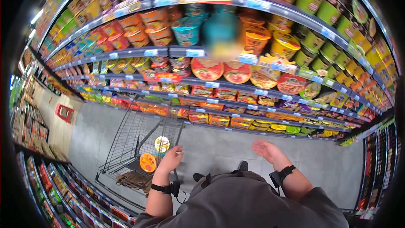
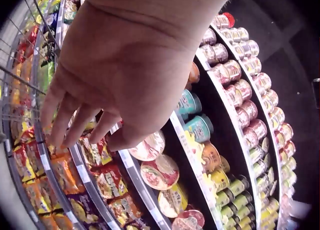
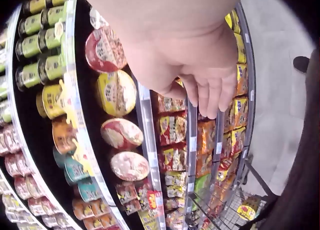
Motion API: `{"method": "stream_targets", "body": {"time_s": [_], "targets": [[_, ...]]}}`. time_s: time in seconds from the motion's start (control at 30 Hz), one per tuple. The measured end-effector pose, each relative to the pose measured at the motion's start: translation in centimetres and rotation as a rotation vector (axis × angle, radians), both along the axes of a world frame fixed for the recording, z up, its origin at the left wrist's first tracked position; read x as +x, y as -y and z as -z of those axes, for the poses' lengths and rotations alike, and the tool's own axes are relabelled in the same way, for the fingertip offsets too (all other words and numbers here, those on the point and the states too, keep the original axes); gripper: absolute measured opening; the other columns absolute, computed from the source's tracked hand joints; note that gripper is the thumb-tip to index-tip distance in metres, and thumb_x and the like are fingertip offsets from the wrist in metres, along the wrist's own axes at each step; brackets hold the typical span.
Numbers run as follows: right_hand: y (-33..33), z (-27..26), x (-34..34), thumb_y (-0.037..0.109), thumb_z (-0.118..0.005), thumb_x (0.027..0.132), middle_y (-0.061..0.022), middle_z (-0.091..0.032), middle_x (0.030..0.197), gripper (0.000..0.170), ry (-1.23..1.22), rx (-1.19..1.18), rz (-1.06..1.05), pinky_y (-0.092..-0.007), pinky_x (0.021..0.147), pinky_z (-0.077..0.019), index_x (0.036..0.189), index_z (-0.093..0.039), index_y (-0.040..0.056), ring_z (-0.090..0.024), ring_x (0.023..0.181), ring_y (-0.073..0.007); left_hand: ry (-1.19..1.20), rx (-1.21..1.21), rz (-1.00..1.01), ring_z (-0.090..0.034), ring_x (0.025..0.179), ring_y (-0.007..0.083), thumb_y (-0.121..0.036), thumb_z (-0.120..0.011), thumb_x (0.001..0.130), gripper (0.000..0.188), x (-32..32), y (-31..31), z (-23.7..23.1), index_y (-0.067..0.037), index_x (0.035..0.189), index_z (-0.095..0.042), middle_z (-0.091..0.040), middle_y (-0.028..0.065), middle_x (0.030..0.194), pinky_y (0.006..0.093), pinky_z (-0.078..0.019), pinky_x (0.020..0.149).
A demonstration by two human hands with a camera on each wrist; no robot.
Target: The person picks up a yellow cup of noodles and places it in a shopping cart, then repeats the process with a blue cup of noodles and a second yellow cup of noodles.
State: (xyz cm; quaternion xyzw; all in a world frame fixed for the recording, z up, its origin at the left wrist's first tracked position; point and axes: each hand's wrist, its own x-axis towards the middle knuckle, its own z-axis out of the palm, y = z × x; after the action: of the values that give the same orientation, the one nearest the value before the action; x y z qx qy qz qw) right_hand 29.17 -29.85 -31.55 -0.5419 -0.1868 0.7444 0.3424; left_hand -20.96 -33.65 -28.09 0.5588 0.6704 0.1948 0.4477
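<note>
My left hand (image 1: 171, 159) is beside the black wire shopping cart (image 1: 149, 133), its fingers relaxed and holding nothing. Two round instant noodle tubs are in the cart: one with an orange lid (image 1: 148, 163), the other with a white and yellow lid (image 1: 162, 144). Out in front of my body on the other side, my right hand (image 1: 270, 151) hangs over the grey floor, palm partly up and holding nothing. Loosely bent fingers show on the left hand (image 2: 120, 74) in the left wrist view, and likewise on the right hand (image 3: 190, 59) in the right wrist view.
Long shelves ahead carry teal noodle tubs (image 1: 185, 30), yellow tubs (image 1: 285, 44), red-lidded bowls (image 1: 207, 68) and bagged noodles (image 1: 219, 120). Brown cardboard (image 1: 134, 180) lies low under the cart. A red box-like stand (image 1: 64, 113) is at the left. More shelves (image 1: 377, 164) flank the right side.
</note>
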Motion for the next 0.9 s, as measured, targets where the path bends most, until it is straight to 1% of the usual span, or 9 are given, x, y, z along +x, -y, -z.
{"method": "stream_targets", "body": {"time_s": [0.07,0.1,0.2,0.33,0.37,0.5,0.67,0.83,0.9], "targets": [[1.3,0.3,4.4,0.019,-0.050,0.104,-0.0192,-0.065,0.135,0.035,-0.028,-0.002,0.061,-0.0438,0.103,-0.0523,0.133,-0.059,0.0020,-0.063,0.124,-0.0319,0.050,-0.002,0.035,-0.070,0.107,0.0300,-0.021,-0.062,0.099,0.046,3.9,-1.6,-0.6,-0.003,0.141,-0.058,-0.071,0.0189,0.124,0.0388,-0.0542,0.094],[2.0,0.5,6.5,0.020,-0.052,0.104,-0.0180,-0.066,0.133,0.035,-0.050,-0.007,0.107,-0.0433,0.102,-0.0527,0.134,-0.059,0.0023,-0.063,0.124,-0.0310,0.004,0.045,0.095,-0.071,0.107,0.0306,-0.020,-0.062,0.099,0.045,6.0,-2.5,-1.5,-0.003,0.141,-0.058,-0.071,0.0195,0.127,0.0394,-0.0548,0.093],[4.1,1.6,13.1,0.021,-0.055,0.102,-0.0174,-0.066,0.133,0.036,-0.085,0.030,0.168,-0.0443,0.103,-0.0515,0.132,-0.061,0.0031,-0.064,0.122,-0.0311,0.001,0.074,0.184,-0.072,0.106,0.0310,-0.020,-0.062,0.100,0.045,11.7,-5.2,-2.0,-0.003,0.141,-0.057,-0.070,0.0199,0.128,0.0395,-0.0554,0.092],[6.2,3.2,20.7,0.022,-0.056,0.100,-0.0168,-0.066,0.132,0.036,-0.102,0.034,0.245,-0.0443,0.103,-0.0510,0.131,-0.062,0.0040,-0.064,0.122,-0.0311,-0.026,0.066,0.265,-0.071,0.107,0.0316,-0.021,-0.062,0.100,0.046,19.1,-8.2,-3.1,-0.005,0.143,-0.056,-0.070,0.0203,0.128,0.0401,-0.0557,0.092],[6.5,3.4,22.3,0.022,-0.056,0.100,-0.0167,-0.066,0.132,0.036,-0.103,0.025,0.269,-0.0441,0.103,-0.0509,0.131,-0.062,0.0038,-0.064,0.121,-0.0311,-0.024,0.047,0.266,-0.069,0.109,0.0274,-0.019,-0.062,0.101,0.046,20.9,-8.7,-3.5,-0.005,0.144,-0.056,-0.070,0.0175,0.128,0.0384,-0.0540,0.094],[7.1,3.1,27.0,0.020,-0.055,0.099,-0.0168,-0.067,0.130,0.036,-0.107,0.012,0.348,-0.0436,0.103,-0.0512,0.130,-0.061,0.0031,-0.064,0.120,-0.0308,-0.008,0.069,0.322,-0.069,0.111,0.0273,-0.019,-0.062,0.100,0.048,26.3,-10.2,-3.9,-0.005,0.146,-0.054,-0.069,0.0176,0.129,0.0388,-0.0540,0.095],[6.0,3.7,30.6,0.020,-0.055,0.099,-0.0159,-0.069,0.127,0.036,-0.120,0.012,0.354,-0.0428,0.101,-0.0520,0.130,-0.061,0.0033,-0.065,0.118,-0.0296,0.003,0.060,0.319,-0.069,0.112,0.0269,-0.018,-0.062,0.100,0.050,29.7,-10.7,-4.5,-0.004,0.147,-0.053,-0.068,0.0188,0.131,0.0391,-0.0538,0.097],[3.1,4.6,31.1,0.020,-0.054,0.100,-0.0148,-0.070,0.124,0.034,-0.199,0.049,0.346,-0.0423,0.100,-0.0524,0.129,-0.062,0.0041,-0.066,0.115,-0.0288,-0.015,0.052,0.286,-0.068,0.114,0.0270,-0.017,-0.063,0.100,0.049,29.4,-10.8,-5.8,-0.004,0.147,-0.053,-0.068,0.0186,0.130,0.0386,-0.0537,0.097],[1.6,4.3,30.6,0.021,-0.054,0.101,-0.0151,-0.070,0.124,0.034,-0.172,0.069,0.330,-0.0424,0.102,-0.0514,0.128,-0.062,0.0044,-0.066,0.116,-0.0281,-0.030,0.043,0.279,-0.068,0.115,0.0270,-0.017,-0.063,0.100,0.049,29.0,-11.3,-6.6,-0.004,0.147,-0.053,-0.068,0.0185,0.130,0.0385,-0.0536,0.097]]}}
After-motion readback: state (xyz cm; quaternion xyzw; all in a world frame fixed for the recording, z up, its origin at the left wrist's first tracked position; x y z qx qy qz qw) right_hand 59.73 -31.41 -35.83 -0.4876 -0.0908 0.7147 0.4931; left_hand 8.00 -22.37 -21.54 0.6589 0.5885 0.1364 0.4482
